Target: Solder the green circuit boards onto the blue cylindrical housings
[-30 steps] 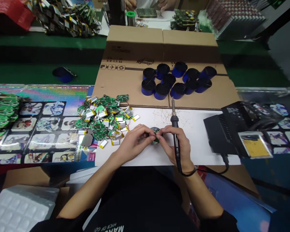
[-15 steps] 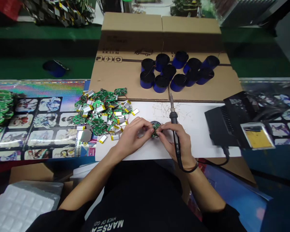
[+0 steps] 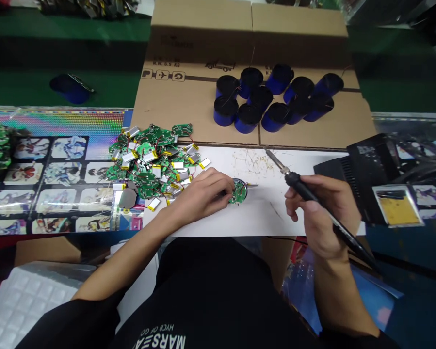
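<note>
Wrapped around a black-handled soldering iron (image 3: 314, 198), my right hand (image 3: 325, 213) is over the right part of the white work surface (image 3: 203, 225). The iron's metal tip points up and to the left. My left hand (image 3: 212, 194) is closed at the left edge of a round piece with a green circuit board (image 3: 239, 191) and a dark rim. Its fingertips partly cover that piece. A small battery pack with a yellow end lies against the pile of green circuit boards (image 3: 148, 182), just left of my left hand.
Several blue cylinders with black tops (image 3: 246, 118) stand on a cardboard sheet (image 3: 174, 109). Thin wire scraps (image 3: 254, 162) lie in front of it. On the right are a black soldering station (image 3: 332, 169) and a yellow sponge tray (image 3: 395, 206).
My right hand has moved right, away from the round board, and now grips the iron, tilting it leftward. My left hand stays at the board. The view has shifted slightly.
</note>
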Available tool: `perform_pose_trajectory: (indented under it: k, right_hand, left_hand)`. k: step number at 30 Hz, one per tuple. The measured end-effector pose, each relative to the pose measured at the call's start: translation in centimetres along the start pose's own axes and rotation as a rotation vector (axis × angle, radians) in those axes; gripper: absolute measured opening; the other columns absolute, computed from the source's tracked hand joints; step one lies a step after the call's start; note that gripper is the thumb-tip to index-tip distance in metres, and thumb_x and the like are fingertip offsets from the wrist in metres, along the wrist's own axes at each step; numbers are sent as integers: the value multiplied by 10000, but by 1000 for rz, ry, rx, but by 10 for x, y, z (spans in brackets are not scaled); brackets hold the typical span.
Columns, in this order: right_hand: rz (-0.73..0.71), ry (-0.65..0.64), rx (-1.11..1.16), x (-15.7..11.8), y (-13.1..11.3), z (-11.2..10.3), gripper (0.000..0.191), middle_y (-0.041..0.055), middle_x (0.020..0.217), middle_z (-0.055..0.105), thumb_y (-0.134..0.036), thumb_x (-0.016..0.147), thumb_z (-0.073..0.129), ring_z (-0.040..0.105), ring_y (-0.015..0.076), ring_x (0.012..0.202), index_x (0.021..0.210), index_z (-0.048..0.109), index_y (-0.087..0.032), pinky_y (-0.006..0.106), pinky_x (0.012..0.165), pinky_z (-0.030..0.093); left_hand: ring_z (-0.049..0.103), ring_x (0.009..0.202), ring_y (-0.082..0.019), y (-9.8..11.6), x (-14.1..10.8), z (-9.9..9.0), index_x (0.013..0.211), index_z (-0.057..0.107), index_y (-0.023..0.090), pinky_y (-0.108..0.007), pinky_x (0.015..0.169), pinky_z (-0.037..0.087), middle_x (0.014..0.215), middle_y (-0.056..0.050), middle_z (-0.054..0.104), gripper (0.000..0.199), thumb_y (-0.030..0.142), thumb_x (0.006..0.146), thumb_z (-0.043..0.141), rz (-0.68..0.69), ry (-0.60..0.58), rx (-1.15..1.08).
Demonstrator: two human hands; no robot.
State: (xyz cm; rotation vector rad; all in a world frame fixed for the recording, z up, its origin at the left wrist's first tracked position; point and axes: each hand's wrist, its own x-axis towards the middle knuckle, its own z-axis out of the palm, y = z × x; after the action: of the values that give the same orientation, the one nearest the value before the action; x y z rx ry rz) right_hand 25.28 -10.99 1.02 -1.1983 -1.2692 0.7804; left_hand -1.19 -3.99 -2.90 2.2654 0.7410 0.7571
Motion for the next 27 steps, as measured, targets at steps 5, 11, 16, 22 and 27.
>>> perform_pose_trajectory:
  k: [5, 11, 16, 22, 27]
  right_hand:
    - [-140, 86, -270, -5, 7, -10, 99, 19, 785, 782, -310, 894, 844, 692, 164, 574, 985, 830, -274, 303, 493, 533]
    - [-88, -97, -262, -4, 6, -10, 178, -7, 704, 738, -346, 868, 839, 671, 159, 529, 1017, 789, -263, 275, 455, 525]
    - [-94, -184, -253, -4, 9, -14, 109, 6, 746, 747, -339, 880, 809, 680, 164, 568, 953, 773, -266, 266, 461, 518]
    - [-107, -234, -270, -2, 7, -10, 98, 11, 727, 752, -351, 892, 779, 683, 171, 562, 953, 772, -274, 270, 463, 539]
    - [-119, -249, -282, 1, 4, -7, 74, -2, 706, 750, -313, 881, 760, 670, 164, 534, 948, 763, -283, 263, 440, 528]
  left_hand:
    - [625, 1021, -203, -2, -1, 2, 1018, 612, 219, -372, 982, 478, 1109, -57, 748, 70, 194, 1073, 576, -21, 2, -63]
    - [647, 1035, -208, -2, 0, 2, 994, 632, 218, -376, 990, 483, 1104, -63, 760, 89, 208, 1067, 582, -30, 21, -88]
    - [640, 1045, -212, -1, -1, 1, 987, 633, 216, -372, 986, 488, 1117, -65, 764, 97, 206, 1068, 581, -33, 29, -99]
    - [631, 1046, -208, -1, -2, 3, 991, 634, 214, -373, 988, 497, 1116, -60, 764, 85, 197, 1064, 595, -33, 53, -106]
    - [654, 1054, -211, -1, -2, 5, 980, 636, 217, -383, 997, 495, 1111, -60, 770, 95, 199, 1061, 589, -41, 62, -102]
